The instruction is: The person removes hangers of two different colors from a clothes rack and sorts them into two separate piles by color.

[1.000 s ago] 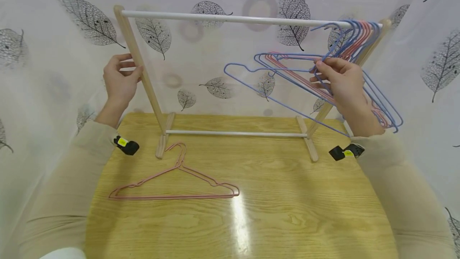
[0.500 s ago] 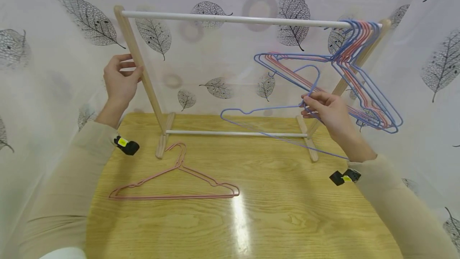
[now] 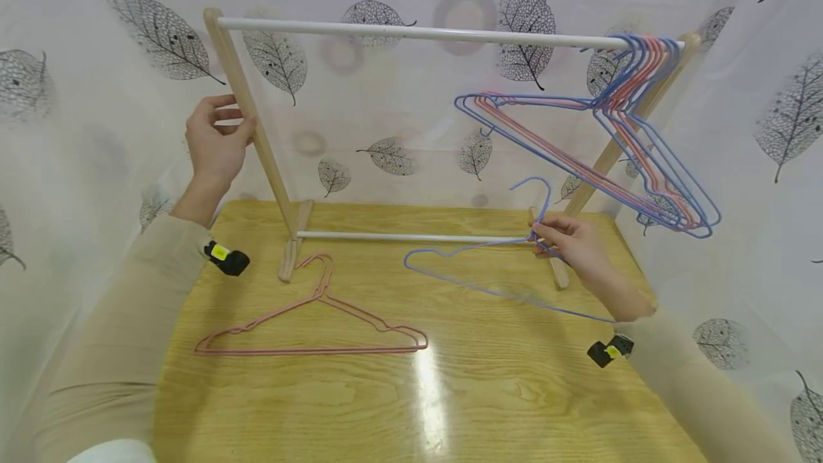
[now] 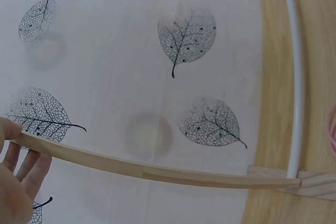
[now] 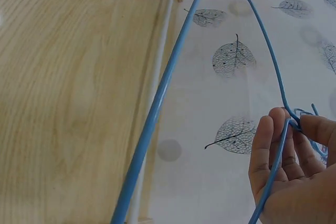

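Observation:
With thumb and fingers, my right hand (image 3: pixel 572 245) pinches a blue hanger (image 3: pixel 472 287) at its neck, above the table by the rack's right foot. The right wrist view shows the hanger's long bottom bar (image 5: pixel 152 111) running past the fingers. My left hand (image 3: pixel 220 136) grips the left wooden post (image 3: pixel 257 138) of the rack, thumb in front; in the left wrist view the fingers (image 4: pixel 35 174) curl behind the post. Several blue and pink hangers (image 3: pixel 633 84) hang bunched at the right end of the white top rail (image 3: pixel 411 33). Pink hangers (image 3: pixel 315 352) lie on the table at the left.
The rack's lower white bar (image 3: pixel 411 237) joins two wooden feet (image 3: pixel 288 259) on the round-edged wooden table (image 3: pixel 501 391). A white curtain with leaf prints (image 3: pixel 390 156) stands behind and at both sides.
My right hand has lifted the blue hanger off the top rail and brought it down and slightly left towards the table. The left hand has stayed on the post.

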Tool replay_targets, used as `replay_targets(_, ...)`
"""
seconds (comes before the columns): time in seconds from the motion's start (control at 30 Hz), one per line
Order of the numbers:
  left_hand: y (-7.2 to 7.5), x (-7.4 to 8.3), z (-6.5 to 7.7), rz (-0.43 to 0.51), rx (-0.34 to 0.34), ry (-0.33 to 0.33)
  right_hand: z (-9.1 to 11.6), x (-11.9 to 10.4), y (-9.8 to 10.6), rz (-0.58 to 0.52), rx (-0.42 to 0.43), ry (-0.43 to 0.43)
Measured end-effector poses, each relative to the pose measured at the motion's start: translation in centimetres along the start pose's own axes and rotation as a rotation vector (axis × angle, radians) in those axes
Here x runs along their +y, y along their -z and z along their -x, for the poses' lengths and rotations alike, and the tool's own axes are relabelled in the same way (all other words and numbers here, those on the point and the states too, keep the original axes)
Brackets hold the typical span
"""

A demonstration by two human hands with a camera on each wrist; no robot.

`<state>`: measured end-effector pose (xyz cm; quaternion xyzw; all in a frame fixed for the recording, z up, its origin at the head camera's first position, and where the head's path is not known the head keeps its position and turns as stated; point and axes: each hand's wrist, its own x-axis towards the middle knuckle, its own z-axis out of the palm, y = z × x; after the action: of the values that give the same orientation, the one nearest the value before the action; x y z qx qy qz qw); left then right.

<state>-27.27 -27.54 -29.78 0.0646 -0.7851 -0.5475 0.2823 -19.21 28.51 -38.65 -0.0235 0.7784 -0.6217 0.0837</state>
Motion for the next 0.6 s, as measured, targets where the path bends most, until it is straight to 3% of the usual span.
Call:
replay_targets(0.4, 0.0, 0.1, 0.0, 0.004, 0.000, 0.006, 0.6, 5.8, -0.2, 0.035, -0.087, -0.080)
replay_targets(0.6, 0.0, 0.2, 0.0, 0.007, -0.008, 0.011, 1.2, 8.1, -0.1, 0.084, -0.087, -0.122)
